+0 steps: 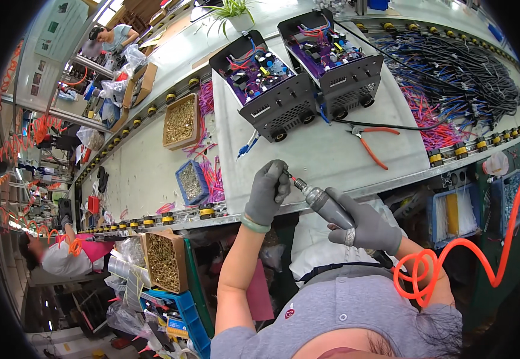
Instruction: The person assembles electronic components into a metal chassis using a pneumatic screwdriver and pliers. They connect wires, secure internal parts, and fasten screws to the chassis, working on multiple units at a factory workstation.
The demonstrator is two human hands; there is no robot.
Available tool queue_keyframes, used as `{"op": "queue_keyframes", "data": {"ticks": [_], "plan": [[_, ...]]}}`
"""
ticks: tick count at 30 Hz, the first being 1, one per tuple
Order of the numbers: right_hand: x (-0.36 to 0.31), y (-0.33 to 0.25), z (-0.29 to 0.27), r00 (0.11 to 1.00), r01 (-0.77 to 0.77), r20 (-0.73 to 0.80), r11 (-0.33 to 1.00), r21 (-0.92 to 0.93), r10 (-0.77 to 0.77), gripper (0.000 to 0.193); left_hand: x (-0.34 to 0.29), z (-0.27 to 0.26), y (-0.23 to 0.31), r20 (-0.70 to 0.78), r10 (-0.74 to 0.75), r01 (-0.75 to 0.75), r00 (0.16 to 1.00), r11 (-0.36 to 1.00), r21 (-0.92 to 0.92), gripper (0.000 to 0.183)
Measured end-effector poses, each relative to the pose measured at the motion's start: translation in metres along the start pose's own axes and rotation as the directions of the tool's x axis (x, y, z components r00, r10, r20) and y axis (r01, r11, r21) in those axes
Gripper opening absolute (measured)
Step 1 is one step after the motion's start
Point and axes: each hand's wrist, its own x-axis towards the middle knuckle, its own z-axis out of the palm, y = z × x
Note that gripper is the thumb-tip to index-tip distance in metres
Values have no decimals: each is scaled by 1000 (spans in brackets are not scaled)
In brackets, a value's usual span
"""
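Note:
My right hand [372, 226], in a grey glove, is wrapped round a grey air screwdriver [327, 204] with an orange coiled hose [472, 242]. The driver points up and left. At its bit tip, the gloved fingers of my left hand [267, 192] are pinched together; whatever is between them is too small to make out. Beyond my hands stand two open black metal cases, a left one [278, 119] and a right one [354, 90], showing purple circuit boards and red and blue wires. Blue-tipped leads [248, 145] lie by the left case's near corner.
Orange-handled pliers [367, 130] lie right of the cases. Bundled black cables [457, 75] and pink wires [430, 122] fill the right side. Leftward are a cardboard box [197, 128] and a blue bin [180, 184] of small metal parts. Roller rails [173, 219] edge the bench.

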Motion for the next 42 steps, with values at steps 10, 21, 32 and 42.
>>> {"op": "queue_keyframes", "data": {"ticks": [10, 21, 32, 42], "plan": [[22, -30, 6, 965, -231, 229, 836, 498, 131, 79, -12, 7, 15, -88, 128, -94, 988, 945, 312, 35], [80, -64, 14, 993, -121, 53, 830, 545, 110, 61, 106, -32, 44, -268, 438, -406, 858, 898, 170, 36], [100, -56, 21, 995, -94, 31, 796, 598, 94, 57, 127, -30, 39, -326, 401, -423, 856, 906, 5, 27], [105, -55, 37, 994, -108, 60, 665, 739, 95, 52, 105, -7, 48, -340, 322, -360, 884, 931, -55, 30]]}}
